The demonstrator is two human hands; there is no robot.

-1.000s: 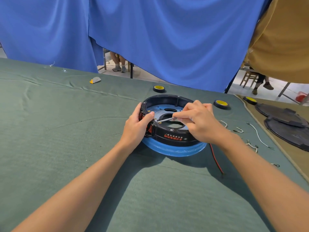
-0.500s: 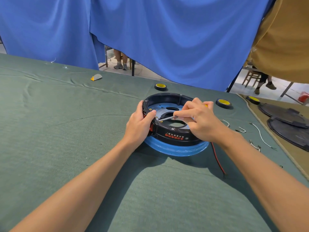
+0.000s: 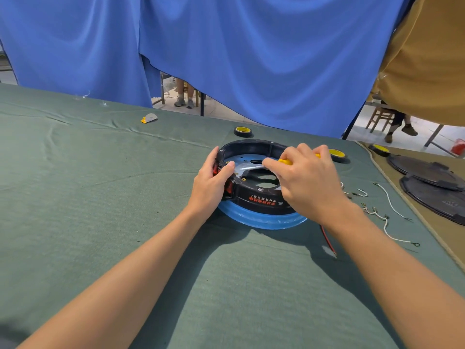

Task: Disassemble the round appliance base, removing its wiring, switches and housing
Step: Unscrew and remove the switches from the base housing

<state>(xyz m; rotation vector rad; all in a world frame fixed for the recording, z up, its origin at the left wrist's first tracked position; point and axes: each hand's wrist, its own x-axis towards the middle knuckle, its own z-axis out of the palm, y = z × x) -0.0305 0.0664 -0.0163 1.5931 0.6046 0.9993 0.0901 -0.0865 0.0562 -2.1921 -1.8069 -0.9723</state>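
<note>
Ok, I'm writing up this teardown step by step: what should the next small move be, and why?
Probably settle the screwdriver tip into a fastener inside the left rim and turn it. The right hand grips the yellow handle with the shaft aimed there, though the tip is blurred, and the left hand grips the round base at that rim, steadying it.

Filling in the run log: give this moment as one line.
left hand: grips round base rim | right hand: holds yellow-handled screwdriver, tip inside base | white wires: on cloth, right of base
</note>
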